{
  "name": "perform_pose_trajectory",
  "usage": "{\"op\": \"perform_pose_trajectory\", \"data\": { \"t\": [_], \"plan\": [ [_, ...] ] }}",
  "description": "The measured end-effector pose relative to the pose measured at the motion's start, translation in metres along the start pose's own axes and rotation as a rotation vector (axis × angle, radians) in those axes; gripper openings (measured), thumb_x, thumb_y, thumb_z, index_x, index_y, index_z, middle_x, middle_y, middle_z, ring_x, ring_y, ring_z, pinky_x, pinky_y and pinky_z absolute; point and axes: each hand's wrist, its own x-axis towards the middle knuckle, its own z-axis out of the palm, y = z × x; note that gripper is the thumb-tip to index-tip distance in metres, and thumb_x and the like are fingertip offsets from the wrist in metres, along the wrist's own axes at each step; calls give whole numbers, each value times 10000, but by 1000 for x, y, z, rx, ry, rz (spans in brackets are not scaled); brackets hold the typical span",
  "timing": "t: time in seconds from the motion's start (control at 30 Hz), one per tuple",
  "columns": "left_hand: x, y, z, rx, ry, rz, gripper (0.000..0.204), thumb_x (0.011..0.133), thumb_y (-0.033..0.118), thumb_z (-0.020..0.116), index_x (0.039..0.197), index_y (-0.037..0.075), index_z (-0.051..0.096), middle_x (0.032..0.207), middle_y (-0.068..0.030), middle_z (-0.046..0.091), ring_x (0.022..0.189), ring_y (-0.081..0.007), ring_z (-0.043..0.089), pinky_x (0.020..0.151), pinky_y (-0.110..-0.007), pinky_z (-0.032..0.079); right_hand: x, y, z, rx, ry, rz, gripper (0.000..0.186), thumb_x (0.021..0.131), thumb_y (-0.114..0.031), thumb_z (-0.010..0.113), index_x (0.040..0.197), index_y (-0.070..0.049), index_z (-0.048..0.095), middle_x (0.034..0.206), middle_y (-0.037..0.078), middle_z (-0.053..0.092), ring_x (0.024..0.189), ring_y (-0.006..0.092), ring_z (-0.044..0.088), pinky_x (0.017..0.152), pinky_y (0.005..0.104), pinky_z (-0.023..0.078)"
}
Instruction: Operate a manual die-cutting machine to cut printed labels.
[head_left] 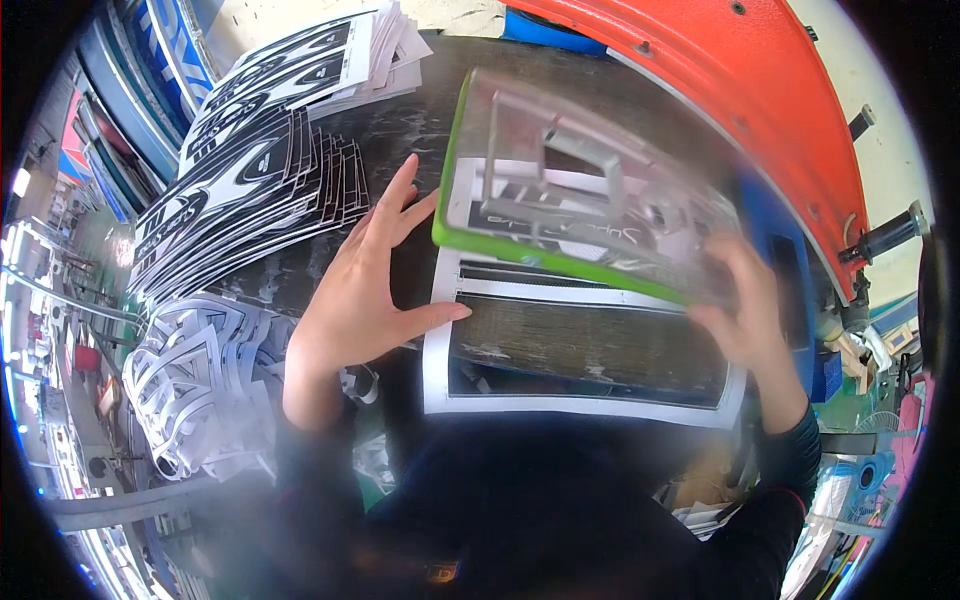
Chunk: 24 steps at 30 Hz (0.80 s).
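Note:
My right hand (pixel 750 300) grips the right end of a clear plastic cutting die (pixel 600 215) with a bright green edge. The die is tilted and blurred by motion, raised over the worktop. Beneath it lies a white paper sheet (pixel 580 403) with a large opening through which dark wood shows. Printed parts of the sheet are partly hidden by the die. My left hand (pixel 355 285) is open, fingers spread, beside the die's left edge. Its thumb overlaps the sheet's left border; whether it touches the paper I cannot tell.
A fanned stack of black-and-white printed sheets (pixel 240 190) covers the worktop's (pixel 405 120) left side. Below it is a heap of white paper offcuts (pixel 205 385). A large red machine part (pixel 740 75) arches over the back right, near a blue part (pixel 785 255).

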Motion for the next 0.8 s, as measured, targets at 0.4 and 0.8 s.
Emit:
{"op": "perform_pose_trajectory", "data": {
  "t": [0.4, 0.8],
  "plan": [
    [62, 7, -18, 58, -196, -72, 496, 833, 132, 670, 1294, 42, 511, 1164, -90, 624, 1106, -209, 571, 888, -333, 465, -18, 18, 0, 273, 242, 116, 649, 833, -550, 572, 1041, 60, 499, 965, 125, 516, 926, 209, 522, 964, 376, 375],
    [87, 29, 4, 161, -205, 161, 235, 736, 88, 716, 932, -18, 640, 812, -129, 615, 736, -231, 590, 672, -336, 463, -25, 18, 7, 556, 518, 180, 721, 861, -603, 515, 1165, 50, 487, 1015, 112, 578, 967, 171, 534, 870, 315, 398]
  ]
}}
